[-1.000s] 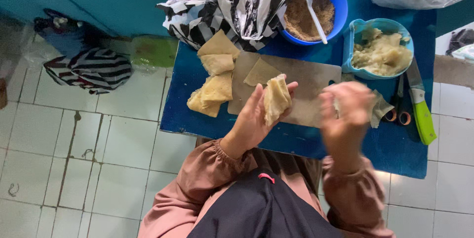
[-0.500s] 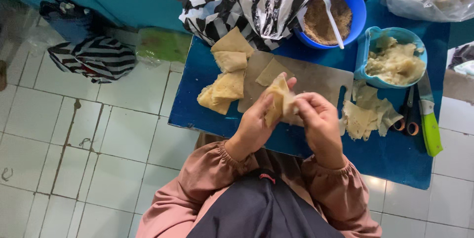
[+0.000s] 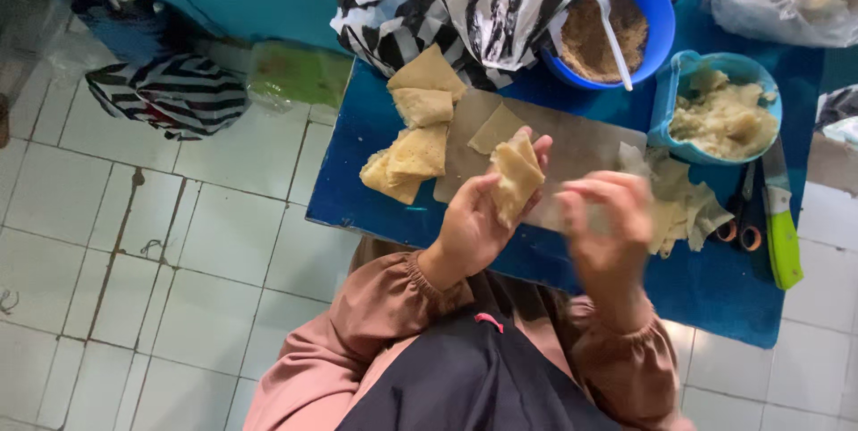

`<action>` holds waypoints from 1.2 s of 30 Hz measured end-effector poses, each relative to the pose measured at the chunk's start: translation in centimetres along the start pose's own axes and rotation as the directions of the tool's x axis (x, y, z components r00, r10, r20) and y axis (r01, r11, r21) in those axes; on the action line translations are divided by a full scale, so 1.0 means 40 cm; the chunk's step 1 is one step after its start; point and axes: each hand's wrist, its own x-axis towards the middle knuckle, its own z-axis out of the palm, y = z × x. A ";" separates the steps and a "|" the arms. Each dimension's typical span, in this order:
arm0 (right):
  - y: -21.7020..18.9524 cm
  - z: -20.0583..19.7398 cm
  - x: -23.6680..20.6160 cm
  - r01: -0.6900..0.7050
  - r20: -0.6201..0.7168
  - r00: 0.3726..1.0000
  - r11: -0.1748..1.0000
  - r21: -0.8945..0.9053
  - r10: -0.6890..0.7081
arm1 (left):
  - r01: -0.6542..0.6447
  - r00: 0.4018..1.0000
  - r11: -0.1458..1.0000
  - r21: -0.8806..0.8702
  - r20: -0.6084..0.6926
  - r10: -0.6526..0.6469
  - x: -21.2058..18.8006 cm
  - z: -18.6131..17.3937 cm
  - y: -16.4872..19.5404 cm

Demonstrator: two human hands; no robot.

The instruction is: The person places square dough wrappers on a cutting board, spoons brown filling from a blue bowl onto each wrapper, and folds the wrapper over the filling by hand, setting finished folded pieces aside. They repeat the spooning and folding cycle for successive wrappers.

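Note:
My left hand (image 3: 474, 221) holds a folded tan dough wrapper (image 3: 516, 179) upright over the near edge of a brown cutting board (image 3: 581, 149). My right hand (image 3: 610, 225) is blurred just to its right, fingers apart and holding nothing that I can make out. A flat triangular wrapper (image 3: 497, 129) lies on the board behind the held one. A small stack of folded wrappers (image 3: 413, 131) sits at the board's left end on the blue table (image 3: 715, 288).
A blue bowl of brown crumbs (image 3: 617, 24) with a white spoon, a light-blue tub of pale filling (image 3: 722, 111), loose wrapper sheets (image 3: 684, 207), scissors (image 3: 742, 225) and a green-handled knife (image 3: 783, 234) lie right. Striped plastic bags (image 3: 474, 2) are behind; tiled floor (image 3: 179, 243) lies left.
My right hand has come off the folded wrapper and moved to the right; the left hand still holds it. The camera view has shifted slightly.

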 end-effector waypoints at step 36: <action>0.069 0.176 0.067 -0.017 0.136 0.991 1.000 -0.010 0.018 | 0.024 0.850 -0.291 0.957 0.133 0.509 0.024 -0.057 0.085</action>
